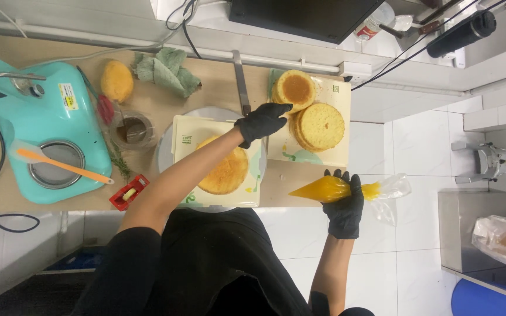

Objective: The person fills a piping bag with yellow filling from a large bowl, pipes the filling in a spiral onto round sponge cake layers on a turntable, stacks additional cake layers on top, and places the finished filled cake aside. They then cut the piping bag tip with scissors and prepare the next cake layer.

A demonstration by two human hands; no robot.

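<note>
I count three sponge rounds: one point(226, 171) on the turntable point(165, 149), two point(295, 89) point(321, 126) right of it. One piping bag point(326, 189), one mango point(116, 81), one mixer point(42, 126) to its left.

Piping bag point(346, 189): clear plastic, filled with orange-yellow cream, lying horizontal in the air off the counter edge, its pointed tip directed left. Sponge layers point(314, 114): round, golden, stacked and overlapping on a printed sheet; the topmost point(296, 88) has a browner centre.

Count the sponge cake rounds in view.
3 clearly: one on the turntable board, one browned-top round by the left hand, one pale round beside it. More layers may be stacked beneath.
</note>
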